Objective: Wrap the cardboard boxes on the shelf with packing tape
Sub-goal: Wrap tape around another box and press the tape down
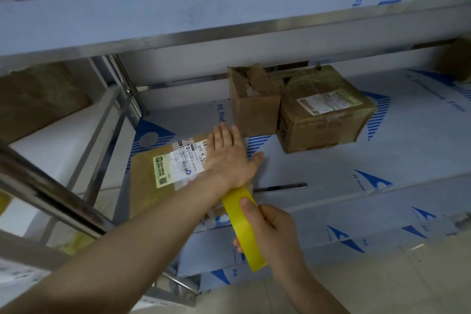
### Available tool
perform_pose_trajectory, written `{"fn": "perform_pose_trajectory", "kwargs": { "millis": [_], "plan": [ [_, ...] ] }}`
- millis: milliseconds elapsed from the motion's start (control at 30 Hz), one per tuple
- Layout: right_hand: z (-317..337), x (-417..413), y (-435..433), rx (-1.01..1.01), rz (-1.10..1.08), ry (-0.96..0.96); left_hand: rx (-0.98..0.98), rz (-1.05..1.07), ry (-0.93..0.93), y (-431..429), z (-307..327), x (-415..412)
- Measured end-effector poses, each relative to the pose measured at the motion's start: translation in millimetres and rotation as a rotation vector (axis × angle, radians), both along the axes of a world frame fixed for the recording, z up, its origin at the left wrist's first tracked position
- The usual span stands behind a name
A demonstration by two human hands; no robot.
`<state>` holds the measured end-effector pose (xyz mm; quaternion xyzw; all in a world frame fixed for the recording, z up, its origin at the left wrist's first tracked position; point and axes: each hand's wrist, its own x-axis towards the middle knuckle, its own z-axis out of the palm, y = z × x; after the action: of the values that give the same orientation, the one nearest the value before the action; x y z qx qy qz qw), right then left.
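- The left hand [229,158] lies flat, fingers straight and together, pressing down on the top of a flat cardboard box [150,186].
- This box sits at the front left of the shelf [331,173], which is covered in blue-printed film; a white shipping label [178,160] on its top is partly under the hand.
- The right hand [275,232] grips a yellow tape roll [244,224], thumb on the outer face and fingers curled round the far side.
- The roll stands on edge, just under the left wrist, at the box's near right corner.
- Further back stand two more boxes, touching side by side: a small box [254,112] with torn, open flaps and a bigger box [323,120] with a label on top.
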<state>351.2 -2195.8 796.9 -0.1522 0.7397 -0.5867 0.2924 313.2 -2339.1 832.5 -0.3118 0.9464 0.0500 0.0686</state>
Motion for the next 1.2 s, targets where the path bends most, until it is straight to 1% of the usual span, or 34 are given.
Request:
{"fn": "perform_pose_trajectory", "kwargs": {
  "millis": [100, 267, 300, 433, 500, 567, 700, 833, 967, 1033, 1100, 1200],
  "plan": [
    [10.1, -2.2, 3.9, -0.051, 0.020, -0.069, 0.065, 0.018, -0.017, -8.3, 7.4, -9.1],
    [12.7, -4.4, 7.1, -0.088, 0.014, -0.161, -0.066, 0.108, 0.047, -41.2, 2.1, -15.7],
    [11.5, -5.0, 6.5, -0.093, 0.000, -0.168, -0.054, 0.101, 0.042, -42.9, 1.3, -17.7],
    [13.4, -3.2, 4.6, -0.108, -0.006, -0.184, 0.117, 0.137, 0.072, -52.7, 10.5, -18.0],
    [15.4, -2.1, 4.9, -0.113, -0.008, -0.191, 0.053, 0.151, 0.078, -61.4, 9.5, -12.0],
    [17.0, -2.3, 4.8, -0.111, -0.010, -0.193, -0.030, 0.126, 0.040, -64.0, 8.5, -9.8],
    [22.6, -1.3, 6.6, -0.113, -0.005, -0.188, 0.015, 0.130, -0.016, -53.5, 15.9, -10.5],
    [26.4, -0.8, 5.1, -0.111, -0.006, -0.203, -0.012, -0.008, 0.017, -25.6, 6.0, 3.7],
    [28.9, -0.5, 6.8, -0.113, -0.010, -0.205, -0.026, -0.004, 0.003, -22.2, 9.9, 4.1],
    [30.7, 0.1, 7.4, -0.107, 0.000, -0.198, -0.042, -0.007, 0.027, -18.3, 6.9, 6.2],
    [28.5, 0.6, 5.5, -0.108, -0.016, -0.201, 0.002, -0.018, 0.027, -18.2, 6.6, 5.8],
    [28.7, 1.6, 6.6, -0.117, -0.018, -0.210, 0.143, -0.018, 0.014, -26.8, 17.5, 9.3]
  ]
}}
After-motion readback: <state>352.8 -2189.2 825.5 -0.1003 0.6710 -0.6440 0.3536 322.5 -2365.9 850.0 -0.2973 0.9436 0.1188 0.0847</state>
